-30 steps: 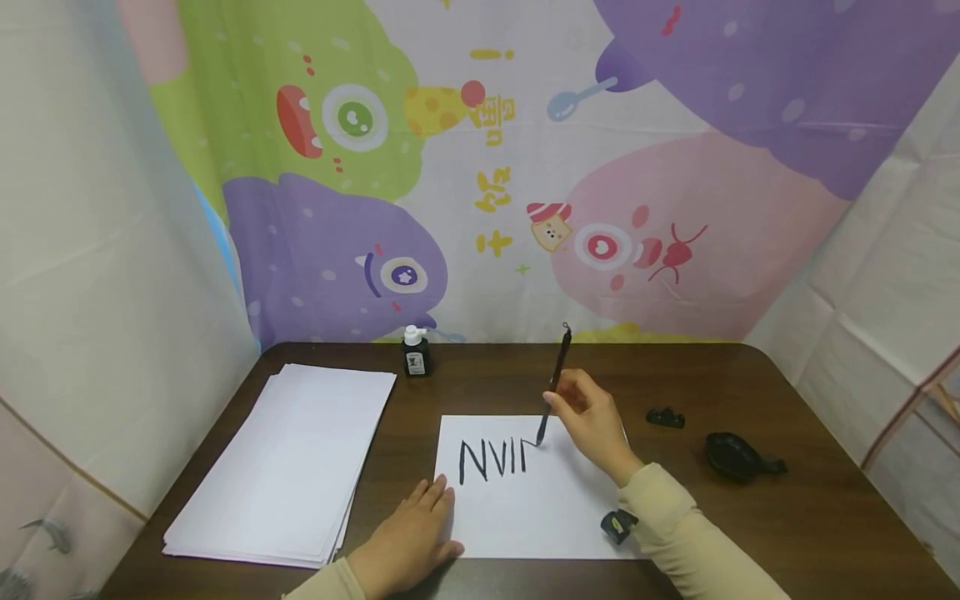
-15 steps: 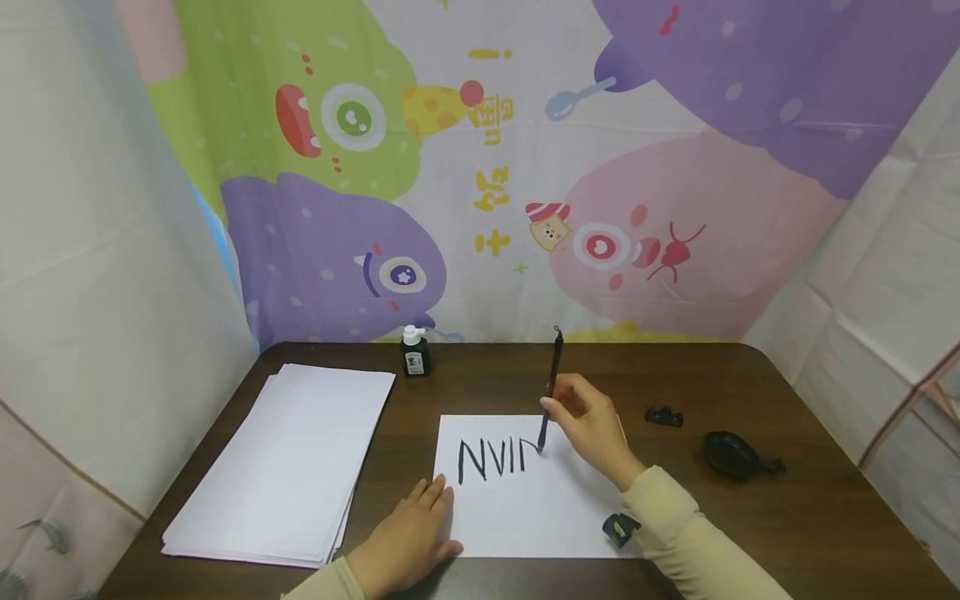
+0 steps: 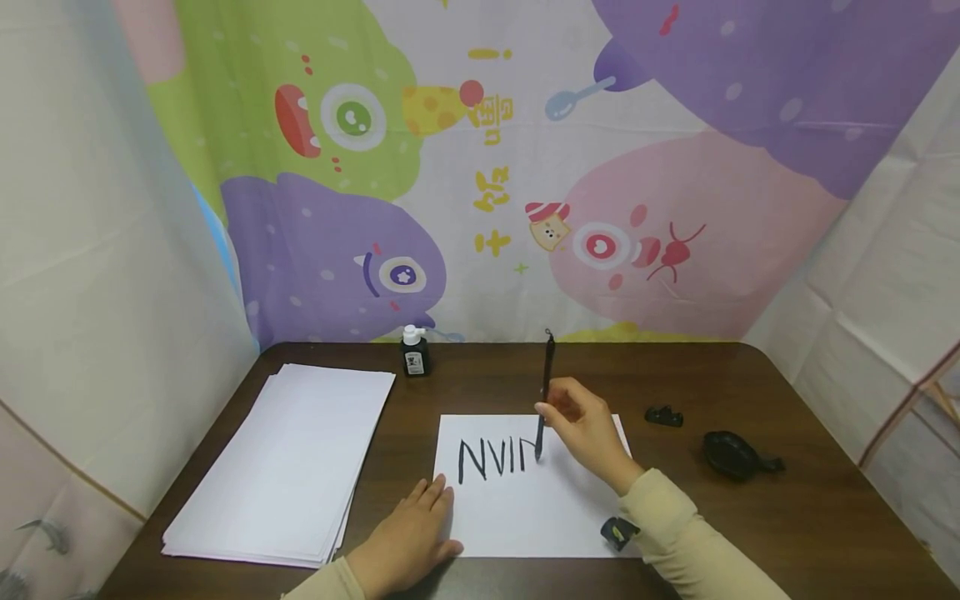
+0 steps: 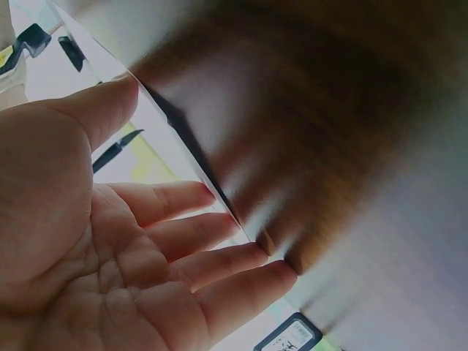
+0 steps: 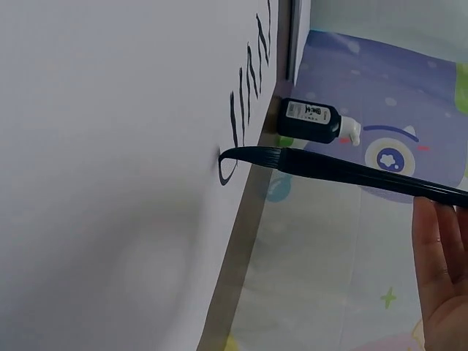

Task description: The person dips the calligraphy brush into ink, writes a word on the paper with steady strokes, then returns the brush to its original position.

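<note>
My right hand (image 3: 588, 421) pinches a black writing brush (image 3: 546, 375) near the middle of its handle, nearly upright. In the right wrist view the bent tip of the brush (image 5: 252, 156) touches the white sheet of paper (image 5: 110, 95) at the end of a curved stroke. Black letters (image 3: 495, 458) reading roughly "NVI" and a partly drawn curved letter run across the sheet's upper half. My left hand (image 3: 411, 533) rests with straight fingers on the sheet's left edge and the table. The left wrist view shows its fingertips (image 4: 248, 256) along the paper's edge.
A stack of white paper (image 3: 285, 467) lies on the left of the dark table (image 3: 480, 575). Behind it stands a black ink bottle (image 3: 415, 354) with a white cap. On the right are a small black brush rest (image 3: 664, 417) and a black leaf-shaped dish (image 3: 731, 456).
My right hand has drawn the brush tip slightly down the sheet, lengthening the curved stroke, and the handle has swung left toward upright. The left hand has stayed in place.
</note>
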### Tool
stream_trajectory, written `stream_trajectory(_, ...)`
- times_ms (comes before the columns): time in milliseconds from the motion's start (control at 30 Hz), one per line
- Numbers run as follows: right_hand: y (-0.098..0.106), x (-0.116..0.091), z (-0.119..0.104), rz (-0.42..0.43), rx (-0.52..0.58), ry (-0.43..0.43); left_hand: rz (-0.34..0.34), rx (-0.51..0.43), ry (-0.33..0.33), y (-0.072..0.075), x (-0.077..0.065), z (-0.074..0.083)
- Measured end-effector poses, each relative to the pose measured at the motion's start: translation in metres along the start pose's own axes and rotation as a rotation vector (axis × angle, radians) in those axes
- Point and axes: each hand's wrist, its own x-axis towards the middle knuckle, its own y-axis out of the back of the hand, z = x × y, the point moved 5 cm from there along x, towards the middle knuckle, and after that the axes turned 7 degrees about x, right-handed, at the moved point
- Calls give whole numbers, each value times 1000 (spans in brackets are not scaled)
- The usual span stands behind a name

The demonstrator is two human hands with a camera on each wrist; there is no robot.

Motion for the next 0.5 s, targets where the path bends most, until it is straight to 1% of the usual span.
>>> stream_trajectory(267, -4, -1, -4, -31, 23, 6, 5, -4, -2, 1, 0, 0)
stream_trajectory(500, -9, -2, -6, -52, 42, -7, 7, -8, -3, 0, 0, 0)
